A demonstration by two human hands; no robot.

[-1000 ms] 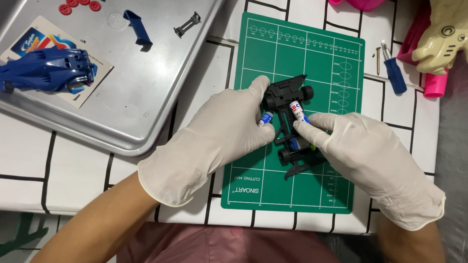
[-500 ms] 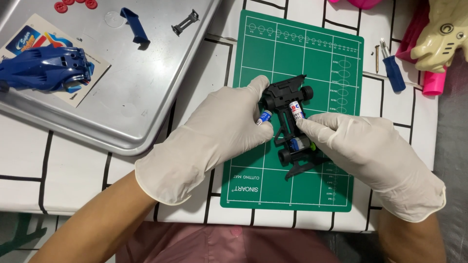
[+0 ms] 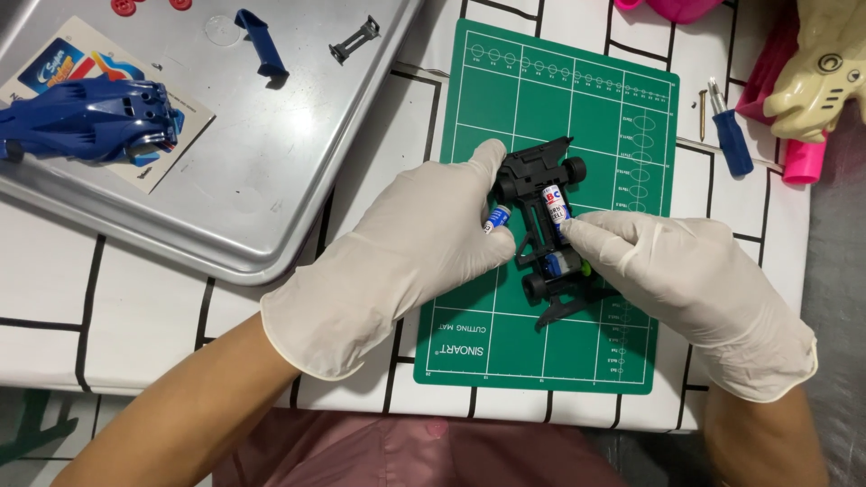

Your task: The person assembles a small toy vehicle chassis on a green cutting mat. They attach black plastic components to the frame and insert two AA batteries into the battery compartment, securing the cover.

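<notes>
On the green cutting mat (image 3: 505, 361), the left hand (image 3: 410, 248) gripped the black toy-car chassis (image 3: 534, 185) and 1 battery (image 3: 497, 219); the right hand (image 3: 672, 280) pinched another battery (image 3: 552, 204).

Single head-worn camera; looks steeply down at close range; green cutting mat (image 3: 577, 135) fills centre; metal tray (image 3: 271, 207) toward 10 o'clock.

1. I think this is a hobby corner at home: a green cutting mat (image 3: 559, 117) lies on the white surface (image 3: 135, 307).
2. I see a metal tray (image 3: 271, 180), a small screwdriver (image 3: 731, 135) and toys.
</notes>
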